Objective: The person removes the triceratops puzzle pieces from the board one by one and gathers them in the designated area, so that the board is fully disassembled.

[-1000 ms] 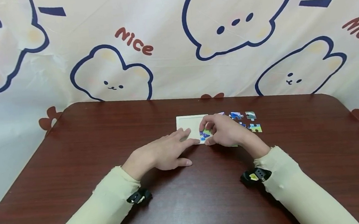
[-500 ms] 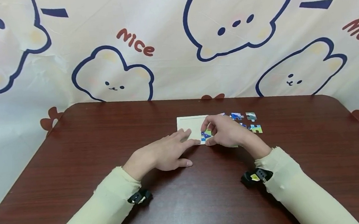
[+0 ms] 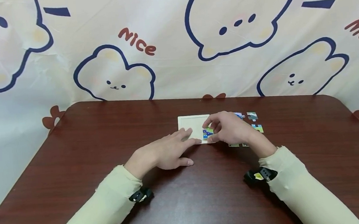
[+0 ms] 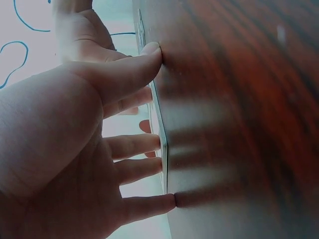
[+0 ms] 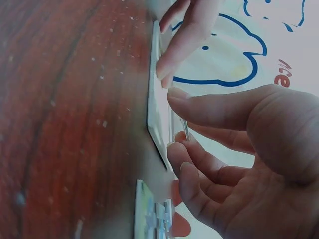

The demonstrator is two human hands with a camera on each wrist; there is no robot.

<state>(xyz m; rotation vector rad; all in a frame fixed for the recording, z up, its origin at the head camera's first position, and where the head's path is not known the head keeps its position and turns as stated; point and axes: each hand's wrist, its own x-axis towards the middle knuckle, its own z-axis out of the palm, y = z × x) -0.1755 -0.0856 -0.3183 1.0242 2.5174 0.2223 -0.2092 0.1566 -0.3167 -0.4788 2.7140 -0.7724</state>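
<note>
A shallow white puzzle tray lies flat toward the far side of the table. My left hand rests across its lower left part, fingers spread; the left wrist view shows fingertips on its edge and the thumb on the tabletop. Over the tray's right side, my right hand has thumb and fingers curled around a blue-and-green puzzle piece. In the right wrist view, a thin piece edge shows between thumb and fingers. The hand hides the tray's right end.
Loose puzzle pieces lie right of the tray, among them a grey-blue one, a green one and one below the right hand. A patterned cloth hangs behind the brown table.
My right hand has shifted slightly to the right, covering some loose pieces and uncovering more of the one below it. My left hand stays in place on the tray.
</note>
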